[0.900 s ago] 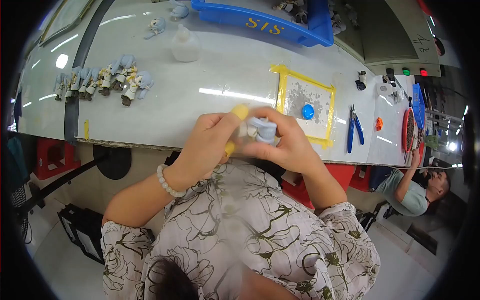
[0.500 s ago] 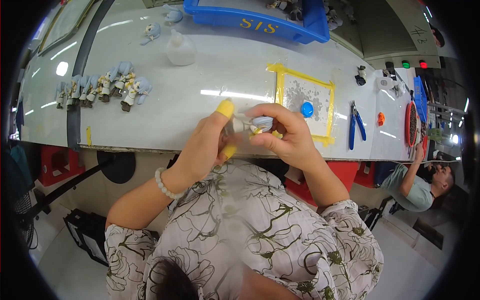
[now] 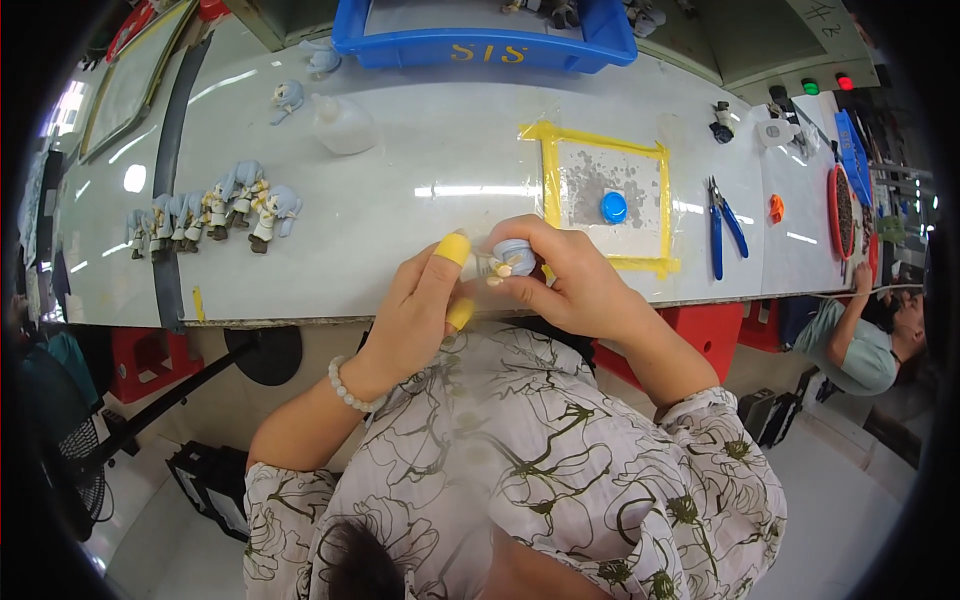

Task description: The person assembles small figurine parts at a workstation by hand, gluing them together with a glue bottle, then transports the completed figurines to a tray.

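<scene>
A small figurine with pale blue hair is held between my hands over the table's near edge. My left hand, with yellow covers on its thumb and a finger, is closed around the whitish body end, which is blurred and mostly hidden. My right hand pinches the blue-haired head between thumb and fingers. To the left stands a row of similar figurines with white coats and dark boots. Beyond my right hand, a blue cap sits on a stained sheet framed by yellow tape.
Blue-handled nippers and an orange piece lie right. A blue bin, a translucent bottle and two blue-haired heads are at the back. A dark figurine stands far right. Another person works at the right.
The view has shifted slightly. The figurine's head has turned between my right fingers, showing more blue hair and some yellow trim. Both hands keep their hold.
</scene>
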Demonstrator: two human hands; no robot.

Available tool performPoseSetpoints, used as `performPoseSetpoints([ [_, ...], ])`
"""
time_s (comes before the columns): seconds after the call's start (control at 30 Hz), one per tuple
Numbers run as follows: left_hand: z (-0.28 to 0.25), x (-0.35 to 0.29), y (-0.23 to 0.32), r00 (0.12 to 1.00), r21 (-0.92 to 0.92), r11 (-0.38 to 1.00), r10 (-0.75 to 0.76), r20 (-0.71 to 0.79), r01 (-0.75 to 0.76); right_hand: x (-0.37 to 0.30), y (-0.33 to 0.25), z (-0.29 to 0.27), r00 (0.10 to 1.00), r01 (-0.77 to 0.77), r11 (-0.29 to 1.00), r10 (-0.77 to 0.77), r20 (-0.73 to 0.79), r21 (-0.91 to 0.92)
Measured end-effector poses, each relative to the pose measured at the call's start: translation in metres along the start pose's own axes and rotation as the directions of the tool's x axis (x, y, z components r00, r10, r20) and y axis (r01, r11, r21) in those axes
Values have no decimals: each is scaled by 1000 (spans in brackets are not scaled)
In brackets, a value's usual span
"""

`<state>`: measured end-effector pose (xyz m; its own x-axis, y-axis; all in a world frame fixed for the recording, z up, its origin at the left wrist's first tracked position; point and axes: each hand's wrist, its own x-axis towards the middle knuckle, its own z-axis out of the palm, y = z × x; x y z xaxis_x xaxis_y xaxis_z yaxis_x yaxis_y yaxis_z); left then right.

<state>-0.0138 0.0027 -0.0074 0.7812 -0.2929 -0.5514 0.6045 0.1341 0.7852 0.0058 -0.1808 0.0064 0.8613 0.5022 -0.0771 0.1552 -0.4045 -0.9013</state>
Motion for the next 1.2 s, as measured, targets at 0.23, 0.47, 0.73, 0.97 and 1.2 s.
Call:
performPoseSetpoints([
  [0.23, 4, -2, 0, 976, 228, 951, 193, 96, -211, -2, 1, 0, 1000, 12, 999, -13, 22, 37],
  [0.47, 2, -2, 4, 964, 376, 888, 229, 139, -265, -3, 5, 0, 997, 29, 1000, -28, 72, -5],
  [0.73, 3, -3, 9, 963, 480, 836, 211, 168, -267, -7, 12, 4, 996, 80, 997, -80, 47, -2],
  [0.97, 5, -3, 8, 991, 368, 921, 105, 81, -128, -9, 10, 6, 999, 34, 999, -34, 34, -1],
  [1.2, 3, -8, 6, 986, 294, 943, 129, 108, -156, -14, -2, 4, 999, 26, 998, -24, 36, -55],
])
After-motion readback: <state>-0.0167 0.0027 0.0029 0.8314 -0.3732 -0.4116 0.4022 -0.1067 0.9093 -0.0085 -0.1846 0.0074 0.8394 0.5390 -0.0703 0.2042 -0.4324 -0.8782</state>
